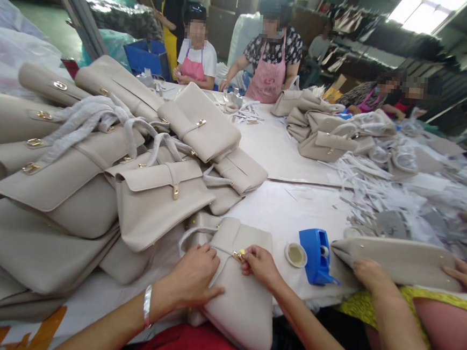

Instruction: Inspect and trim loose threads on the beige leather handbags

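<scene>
At the near counter edge, our left hand (193, 279) lies flat with its grip open, pressing down the pale beige leather handbag (243, 305). Our right hand (261, 264) closes its grip in a pinch on the bag's small gold clasp (238, 255). Just beyond sit a round white tin (295, 254) and a blue plastic tape dispenser (316, 254). Farther left, matching beige handbags (150, 201) lie piled on the white counter (287, 211).
</scene>
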`<move>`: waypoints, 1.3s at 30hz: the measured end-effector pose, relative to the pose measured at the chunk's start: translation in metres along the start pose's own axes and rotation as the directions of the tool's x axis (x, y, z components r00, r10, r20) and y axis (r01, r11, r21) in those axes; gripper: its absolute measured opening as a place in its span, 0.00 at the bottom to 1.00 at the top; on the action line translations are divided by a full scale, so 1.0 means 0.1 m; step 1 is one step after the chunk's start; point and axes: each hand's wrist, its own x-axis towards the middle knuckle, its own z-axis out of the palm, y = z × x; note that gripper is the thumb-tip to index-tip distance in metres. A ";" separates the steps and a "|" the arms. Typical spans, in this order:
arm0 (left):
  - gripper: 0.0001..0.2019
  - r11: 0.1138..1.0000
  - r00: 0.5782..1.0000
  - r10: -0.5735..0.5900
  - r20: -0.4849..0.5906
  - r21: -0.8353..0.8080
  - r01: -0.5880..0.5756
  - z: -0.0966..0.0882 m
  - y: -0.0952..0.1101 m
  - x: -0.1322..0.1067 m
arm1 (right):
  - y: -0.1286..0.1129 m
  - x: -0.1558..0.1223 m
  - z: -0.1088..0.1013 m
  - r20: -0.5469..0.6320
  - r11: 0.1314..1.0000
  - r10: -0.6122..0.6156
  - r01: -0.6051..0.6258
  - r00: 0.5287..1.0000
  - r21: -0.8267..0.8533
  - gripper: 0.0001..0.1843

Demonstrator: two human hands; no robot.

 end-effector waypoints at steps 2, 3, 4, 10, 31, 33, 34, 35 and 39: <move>0.22 0.986 0.998 0.034 0.053 -0.165 -0.025 0.01 -0.06 0.21 | -0.01 -0.01 -0.01 0.002 0.998 -0.048 0.048 0.999 -0.041 0.06; 0.22 0.972 0.997 0.034 0.065 -0.236 -0.018 0.04 -0.10 0.32 | -0.02 -0.02 -0.02 0.008 0.995 -0.074 0.074 0.997 -0.064 0.06; 0.21 0.961 0.998 0.028 0.063 -0.275 -0.009 0.08 -0.13 0.44 | -0.03 -0.04 -0.03 0.015 0.991 -0.099 0.100 0.995 -0.088 0.06; 0.10 0.979 0.997 0.079 -0.009 -0.187 -0.080 0.43 -0.25 0.93 | -0.06 -0.12 -0.03 0.056 0.906 -0.302 0.305 0.952 -0.294 0.08; 0.13 0.921 0.972 0.226 -0.059 -0.314 -0.233 0.49 -0.37 0.89 | 0.08 -0.35 -0.28 -0.118 0.986 -0.161 0.155 0.980 -0.062 0.09; 0.13 0.912 0.953 0.299 -0.050 -0.278 -0.301 0.43 -0.37 0.91 | 0.13 -0.39 -0.31 -0.145 0.991 -0.092 0.104 0.985 0.079 0.12; 0.12 0.909 0.948 0.314 -0.050 -0.274 -0.316 0.41 -0.37 0.92 | 0.16 -0.42 -0.32 -0.151 0.989 -0.075 0.093 0.986 0.117 0.13; 0.11 0.906 0.950 0.307 -0.062 -0.288 -0.311 0.39 -0.38 0.92 | 0.18 -0.44 -0.32 -0.154 0.986 -0.068 0.090 0.986 0.141 0.13; 0.08 0.862 0.982 0.097 -0.162 -0.479 -0.165 0.27 -0.43 0.82 | 0.21 -0.49 -0.29 -0.108 0.987 -0.098 0.110 0.989 0.117 0.12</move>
